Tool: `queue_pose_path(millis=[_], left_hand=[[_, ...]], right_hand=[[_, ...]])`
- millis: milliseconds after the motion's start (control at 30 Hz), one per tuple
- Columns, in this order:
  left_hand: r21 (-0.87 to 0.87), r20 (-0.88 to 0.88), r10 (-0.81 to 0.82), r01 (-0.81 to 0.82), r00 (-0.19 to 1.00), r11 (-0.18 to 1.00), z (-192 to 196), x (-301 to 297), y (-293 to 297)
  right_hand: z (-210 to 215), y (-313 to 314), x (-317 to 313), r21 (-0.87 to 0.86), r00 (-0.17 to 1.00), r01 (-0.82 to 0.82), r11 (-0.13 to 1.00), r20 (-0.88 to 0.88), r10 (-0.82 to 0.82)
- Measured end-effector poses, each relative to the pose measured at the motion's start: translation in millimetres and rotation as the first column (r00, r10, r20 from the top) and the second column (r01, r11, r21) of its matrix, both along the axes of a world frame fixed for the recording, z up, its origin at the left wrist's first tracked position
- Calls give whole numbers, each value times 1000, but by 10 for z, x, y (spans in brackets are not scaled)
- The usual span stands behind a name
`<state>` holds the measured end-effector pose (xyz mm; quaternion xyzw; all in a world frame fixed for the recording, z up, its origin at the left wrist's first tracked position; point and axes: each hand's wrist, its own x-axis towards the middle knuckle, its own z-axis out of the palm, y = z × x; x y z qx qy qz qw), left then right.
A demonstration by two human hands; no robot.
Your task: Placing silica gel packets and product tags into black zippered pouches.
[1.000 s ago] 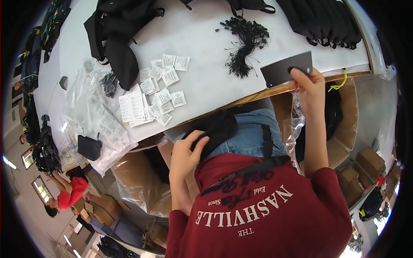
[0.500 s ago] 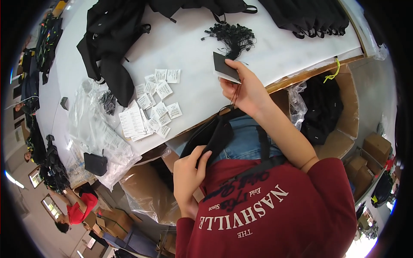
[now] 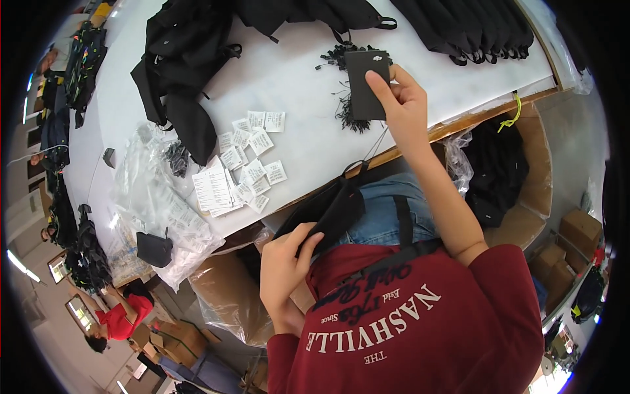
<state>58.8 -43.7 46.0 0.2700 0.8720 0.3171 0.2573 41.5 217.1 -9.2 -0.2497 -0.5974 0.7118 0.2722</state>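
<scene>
My right hand is raised over the table edge, closed on a black hang tag with its thumb across the front. Thin cords run from the tag down to the loop of a black fabric bag on my lap. The bag's near end is pinched in my left hand, between thumb and fingers. Directly behind the tag lies a tangled bunch of black tag strings, partly covered by it.
Small white printed labels and a stack of white cards lie on the white table. Black bags are heaped at the far left, others lined up far right. An open carton stands right of the table edge.
My right hand has lifted the hang tag farther over the table and turned its flat black face toward view. The cords are pulled straighter. My left hand keeps its grip on the bag.
</scene>
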Motion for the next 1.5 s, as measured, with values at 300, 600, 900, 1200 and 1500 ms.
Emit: queue_pose_path(millis=[300,600,900,1200,1500], left_hand=[[-46,-158,-81,75,984,996,39,-193,5],[194,-332,-70,141,941,971,-37,-196,199],[354,-117,-84,121,990,927,-322,-323,13],[160,-518,443,-425,732,891,-901,-727,-332],[263,-614,428,-340,663,903,-856,-982,-223]], right_hand=[[194,193,140,191,944,-330,924,76,322],[372,-319,334,583,638,-759,290,580,506],[375,-264,383,435,329,-900,0,681,655],[304,-281,366,624,440,-777,-84,633,637],[297,-319,398,678,458,-712,-181,644,612]])
